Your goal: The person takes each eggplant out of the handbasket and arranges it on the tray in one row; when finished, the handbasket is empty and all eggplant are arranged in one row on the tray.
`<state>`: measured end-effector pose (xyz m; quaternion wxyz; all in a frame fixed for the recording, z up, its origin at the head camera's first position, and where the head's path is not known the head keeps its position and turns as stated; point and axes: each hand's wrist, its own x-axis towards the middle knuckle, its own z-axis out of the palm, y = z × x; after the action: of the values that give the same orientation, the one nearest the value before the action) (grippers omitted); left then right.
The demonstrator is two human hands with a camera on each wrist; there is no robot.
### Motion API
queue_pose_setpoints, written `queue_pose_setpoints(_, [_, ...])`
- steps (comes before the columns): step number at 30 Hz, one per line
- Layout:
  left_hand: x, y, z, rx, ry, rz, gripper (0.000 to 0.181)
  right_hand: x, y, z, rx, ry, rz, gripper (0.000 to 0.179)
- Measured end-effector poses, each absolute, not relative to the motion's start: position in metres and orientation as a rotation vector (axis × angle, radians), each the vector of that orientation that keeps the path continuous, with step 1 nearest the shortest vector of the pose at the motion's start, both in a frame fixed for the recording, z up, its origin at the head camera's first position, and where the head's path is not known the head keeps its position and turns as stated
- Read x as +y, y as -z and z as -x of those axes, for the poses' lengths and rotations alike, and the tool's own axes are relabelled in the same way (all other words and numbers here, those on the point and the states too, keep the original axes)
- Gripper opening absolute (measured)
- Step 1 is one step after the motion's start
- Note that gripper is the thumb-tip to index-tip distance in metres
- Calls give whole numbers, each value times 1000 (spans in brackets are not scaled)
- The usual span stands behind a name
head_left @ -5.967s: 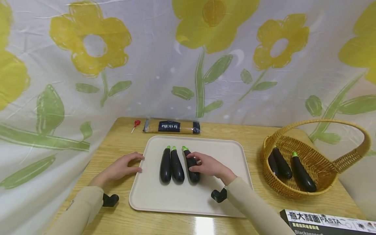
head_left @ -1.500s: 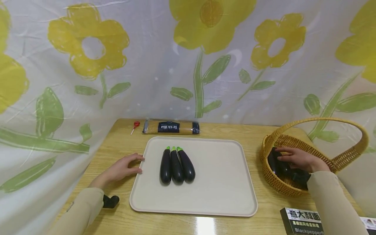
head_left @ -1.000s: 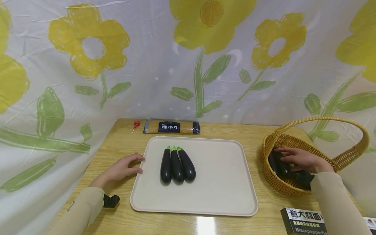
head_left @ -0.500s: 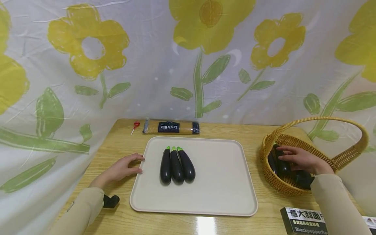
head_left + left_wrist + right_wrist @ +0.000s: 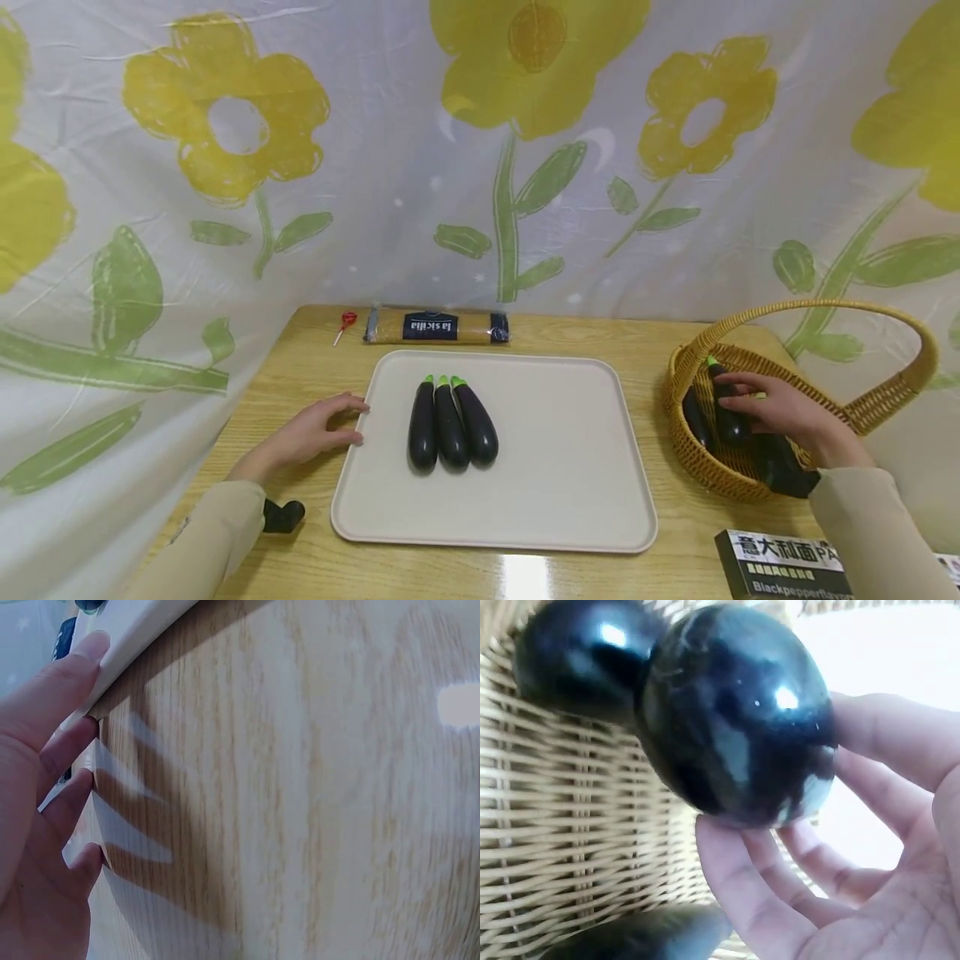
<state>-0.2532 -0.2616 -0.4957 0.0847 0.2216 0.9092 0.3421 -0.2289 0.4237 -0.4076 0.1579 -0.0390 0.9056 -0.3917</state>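
Note:
My right hand (image 5: 787,412) is inside the wicker basket (image 5: 686,467), pinching an eggplant (image 5: 727,417) between thumb and fingers. In the right wrist view the held eggplant (image 5: 735,720) shows its rounded end. A second eggplant (image 5: 696,419) lies to its left in the basket. Another eggplant (image 5: 645,936) appears at the bottom of the right wrist view, mostly hidden in the head view. Three eggplants (image 5: 452,425) lie side by side on the beige tray (image 5: 562,500), green stems away from me. My left hand (image 5: 311,429) touches the tray's left edge with loosely bent fingers.
At the back of the wooden table (image 5: 262,400) lie a pasta packet (image 5: 435,326) and a red lollipop (image 5: 348,318). A black pasta box (image 5: 780,567) sits front right, under my right forearm. The basket's tall handle (image 5: 825,304) arches over its opening. A flowered cloth hangs behind.
The right eggplant on the tray now lies against the others. My right hand has gone from tray to basket; its eggplant has just shifted right, apart from its neighbour. My left hand stays put.

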Motion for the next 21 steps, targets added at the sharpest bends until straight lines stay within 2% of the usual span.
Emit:
queue_pose_setpoints(9, [-264,499,254,2712,-1023,-669,45,403,392,185,2789,1016,147,57])
queue_pose_setpoints(21, [-264,498,252,2706,-1038,-667,46,388,387,135,2725,1160,143,52])
